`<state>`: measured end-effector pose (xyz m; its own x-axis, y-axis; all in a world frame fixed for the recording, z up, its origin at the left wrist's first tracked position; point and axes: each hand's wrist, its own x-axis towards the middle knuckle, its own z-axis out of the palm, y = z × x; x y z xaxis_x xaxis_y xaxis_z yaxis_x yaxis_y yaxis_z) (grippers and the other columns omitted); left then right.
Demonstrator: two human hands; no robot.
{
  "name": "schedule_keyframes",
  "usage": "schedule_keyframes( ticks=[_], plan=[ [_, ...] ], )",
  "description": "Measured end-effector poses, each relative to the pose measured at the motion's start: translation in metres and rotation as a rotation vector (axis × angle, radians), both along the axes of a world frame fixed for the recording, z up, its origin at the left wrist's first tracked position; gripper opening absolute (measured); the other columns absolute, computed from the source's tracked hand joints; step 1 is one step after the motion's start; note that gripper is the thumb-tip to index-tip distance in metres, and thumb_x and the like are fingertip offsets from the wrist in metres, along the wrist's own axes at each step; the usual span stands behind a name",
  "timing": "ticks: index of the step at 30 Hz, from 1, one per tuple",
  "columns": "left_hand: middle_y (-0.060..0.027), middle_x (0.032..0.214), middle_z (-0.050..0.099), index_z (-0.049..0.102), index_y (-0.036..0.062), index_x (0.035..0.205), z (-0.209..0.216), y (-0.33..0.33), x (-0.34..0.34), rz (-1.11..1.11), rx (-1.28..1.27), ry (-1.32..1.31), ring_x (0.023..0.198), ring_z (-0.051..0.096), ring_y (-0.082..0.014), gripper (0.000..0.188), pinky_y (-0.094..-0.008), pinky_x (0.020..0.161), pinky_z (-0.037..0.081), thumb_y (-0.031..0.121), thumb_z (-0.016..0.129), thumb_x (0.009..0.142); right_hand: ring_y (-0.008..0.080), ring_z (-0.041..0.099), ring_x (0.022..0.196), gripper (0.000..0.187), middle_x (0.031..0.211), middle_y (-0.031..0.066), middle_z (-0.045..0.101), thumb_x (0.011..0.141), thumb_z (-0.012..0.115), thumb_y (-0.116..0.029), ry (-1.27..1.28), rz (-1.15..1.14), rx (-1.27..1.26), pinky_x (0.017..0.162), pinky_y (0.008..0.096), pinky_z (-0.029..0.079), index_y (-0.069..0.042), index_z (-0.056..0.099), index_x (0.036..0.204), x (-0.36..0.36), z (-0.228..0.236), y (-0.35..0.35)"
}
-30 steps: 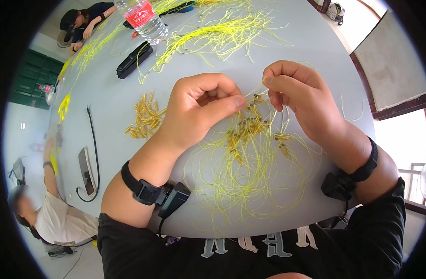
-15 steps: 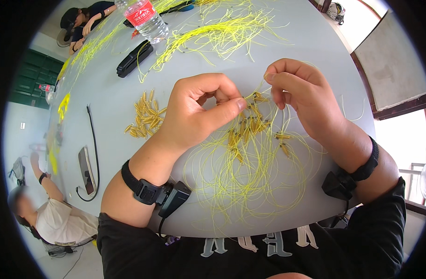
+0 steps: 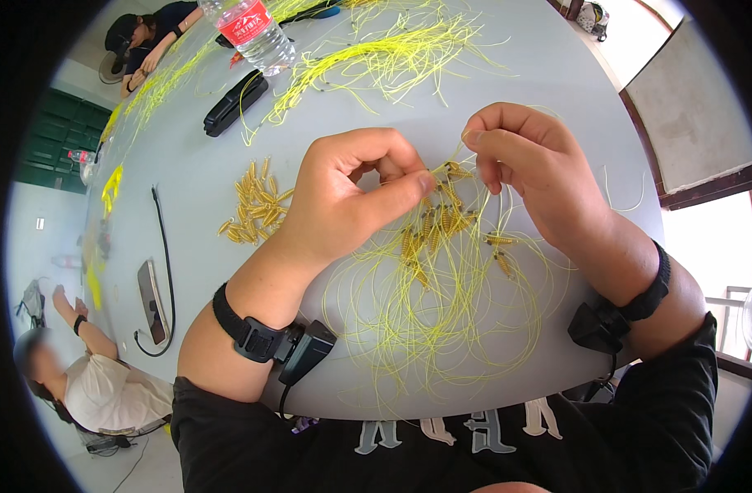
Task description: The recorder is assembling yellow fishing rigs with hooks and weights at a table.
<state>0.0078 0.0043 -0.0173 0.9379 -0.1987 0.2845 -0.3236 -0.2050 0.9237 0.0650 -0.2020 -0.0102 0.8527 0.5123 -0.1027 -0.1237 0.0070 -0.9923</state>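
Note:
Thumb and fingertips of my left hand pinch a thin yellow-green line. My right hand, up and to the right, pinches the same line, which runs short between the two hands. Below them lies a cluster of small gold spring-like pieces with line attached. Two more such gold pieces sit a little apart, under my right hand. Loose loops of yellow-green line spread over the table toward me. Left of my left wrist is a pile of loose gold pieces.
Farther back lie a bundle of yellow-green line, a black elongated case and a water bottle. At left are a phone and a black cable on the grey table. Two other people sit around it.
My right hand has shifted very slightly left; my left hand has hardly moved. The person at the lower left has moved an arm.

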Motion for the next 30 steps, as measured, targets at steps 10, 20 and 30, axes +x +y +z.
schedule_keyframes(
  ticks=[10, 20, 30],
  plan=[
    [0.0001, 0.077, 0.062, 0.068, 0.0017, 0.085, -0.001, -0.005, 0.001, 0.058, 0.061, 0.096, 0.070, 0.052, -0.0043, 0.004, -0.0201, 0.063, 0.039, 0.006, 0.069, 0.085, 0.0053, 0.052, 0.067, 0.019, 0.074, 0.0008, 0.060, 0.086, 0.064, -0.017, -0.115, 0.052, -0.034, 0.062, 0.0202, 0.042, -0.001, 0.064, 0.094, -0.003, 0.000, 0.000],
    [-0.0011, 0.080, 0.067, 0.071, 0.0041, 0.086, -0.002, -0.003, 0.004, 0.057, 0.035, 0.053, 0.066, 0.054, -0.0041, 0.010, -0.0197, 0.060, 0.040, 0.014, 0.072, 0.084, 0.0092, 0.063, 0.082, 0.016, 0.085, 0.0072, 0.067, 0.089, 0.062, -0.008, -0.122, 0.144, 0.089, 0.073, 0.0217, 0.049, 0.003, 0.063, 0.099, -0.006, 0.000, 0.003],
    [0.0009, 0.076, 0.065, 0.069, 0.0042, 0.086, -0.007, -0.005, 0.004, 0.040, -0.015, 0.096, 0.064, 0.052, -0.0028, 0.011, -0.0195, 0.059, 0.040, 0.014, 0.072, 0.084, 0.0130, 0.065, 0.080, 0.015, 0.085, 0.0085, 0.066, 0.092, 0.060, -0.007, -0.145, 0.128, 0.089, 0.075, 0.0247, 0.052, 0.006, 0.062, 0.100, -0.003, -0.003, 0.000]
  ],
)
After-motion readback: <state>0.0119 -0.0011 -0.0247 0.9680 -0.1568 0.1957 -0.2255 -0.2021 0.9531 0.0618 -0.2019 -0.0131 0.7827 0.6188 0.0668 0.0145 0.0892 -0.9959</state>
